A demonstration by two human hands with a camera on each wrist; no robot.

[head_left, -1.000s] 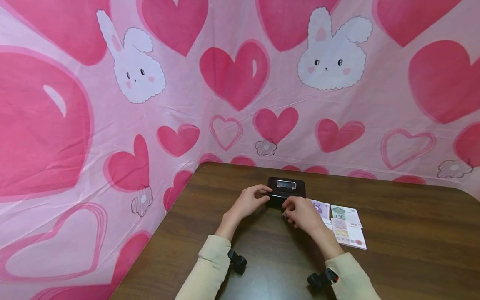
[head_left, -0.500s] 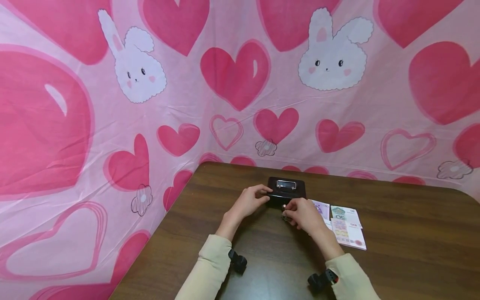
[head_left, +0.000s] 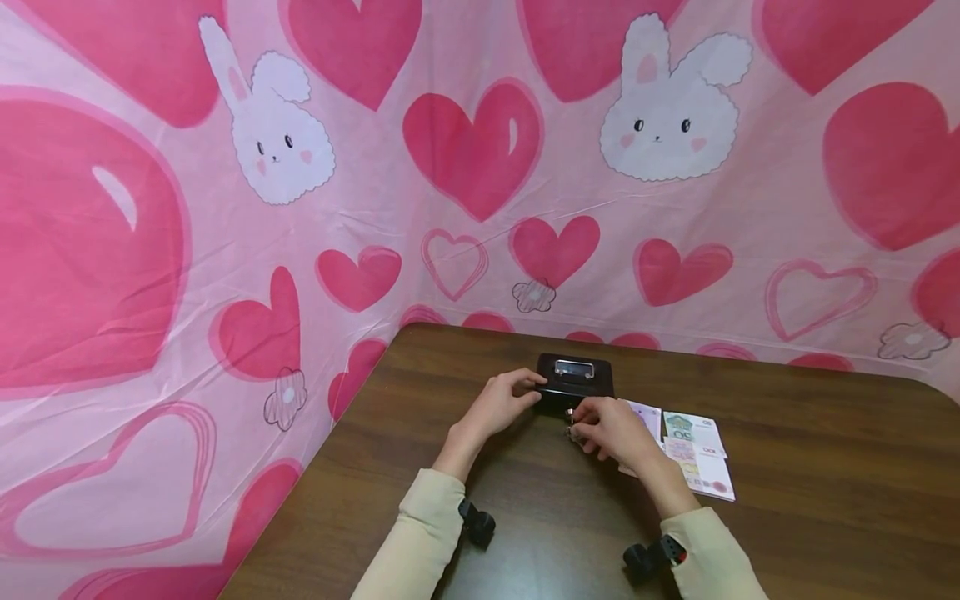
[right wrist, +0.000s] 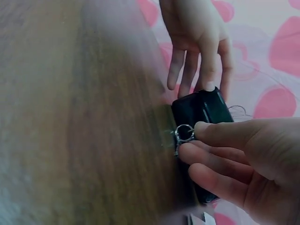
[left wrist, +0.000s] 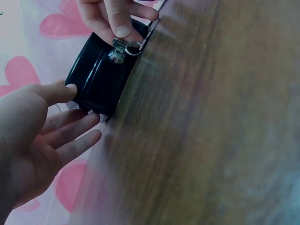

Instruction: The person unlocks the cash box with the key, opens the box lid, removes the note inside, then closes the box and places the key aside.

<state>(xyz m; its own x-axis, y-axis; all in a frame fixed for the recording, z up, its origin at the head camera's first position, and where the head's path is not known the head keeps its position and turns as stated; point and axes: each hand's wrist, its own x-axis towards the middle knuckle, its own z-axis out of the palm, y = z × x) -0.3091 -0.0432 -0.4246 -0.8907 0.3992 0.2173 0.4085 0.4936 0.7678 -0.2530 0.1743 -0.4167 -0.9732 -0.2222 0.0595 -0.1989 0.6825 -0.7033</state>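
Observation:
A black cash box with a silver handle on its lid stands toward the back of the wooden table. My left hand holds its left end, thumb and fingertips against the corner. At the silver lock on the box's front, my right hand pinches a small key between thumb and index finger. The key's head is mostly covered by those fingers. A metal key ring hangs from it below the fingertips. The right hand's other fingers are loosely bent.
Several banknotes, among them a green one, a purple one and a pinkish one, lie right of the box, partly behind the right hand. A pink cloth with hearts and rabbits hangs behind the table.
My right hand's fingers have shifted slightly at the lock, and more of the key and ring shows below them. The left hand stays on the box; the box and banknotes have not moved.

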